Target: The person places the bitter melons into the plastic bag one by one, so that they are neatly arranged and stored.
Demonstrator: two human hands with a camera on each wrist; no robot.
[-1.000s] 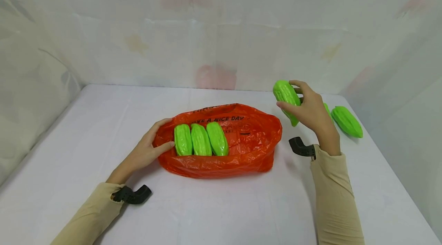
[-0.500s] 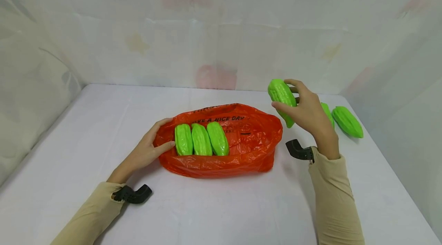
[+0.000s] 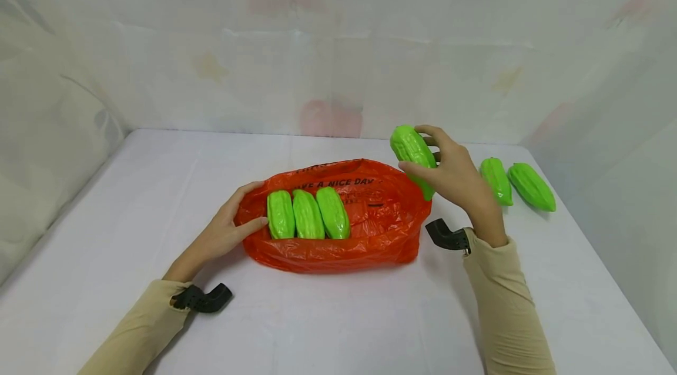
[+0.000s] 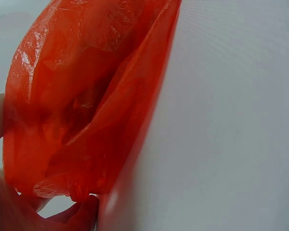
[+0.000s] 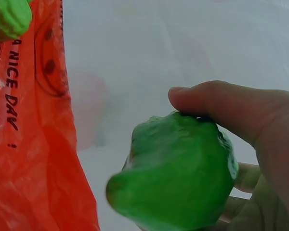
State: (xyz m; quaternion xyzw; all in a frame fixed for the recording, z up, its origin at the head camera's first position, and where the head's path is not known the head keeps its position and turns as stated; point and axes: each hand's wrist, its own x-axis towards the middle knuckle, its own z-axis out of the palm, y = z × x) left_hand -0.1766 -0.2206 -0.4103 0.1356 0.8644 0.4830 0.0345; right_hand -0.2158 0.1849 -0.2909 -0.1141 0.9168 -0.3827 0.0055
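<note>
In the head view a red plastic bag (image 3: 365,204) lies with its mouth spread toward me. Several bright green ridged bitter melons are about; three of them, one being the middle bitter melon (image 3: 308,214), lie side by side in the bag's left part. My left hand (image 3: 224,228) holds the bag's left end, thumb at the mouth beside the leftmost melon; the left wrist view shows fingers around the red film (image 4: 86,96). Over the bag's back right rim, my right hand (image 3: 449,169) grips another bitter melon (image 3: 412,149) between thumb and fingers, its pointed stem end (image 5: 120,190) downward.
Two more bitter melons, a nearer one (image 3: 496,181) and an outer one (image 3: 531,187), lie on the white table (image 3: 338,322) at the right. A pale patterned cloth (image 3: 338,40) hangs behind. Each wrist carries a black mount (image 3: 203,298).
My right hand has moved left with its bitter melon, from beyond the bag's right side to over its rim, uncovering a melon on the table. The left hand and bag stay put.
</note>
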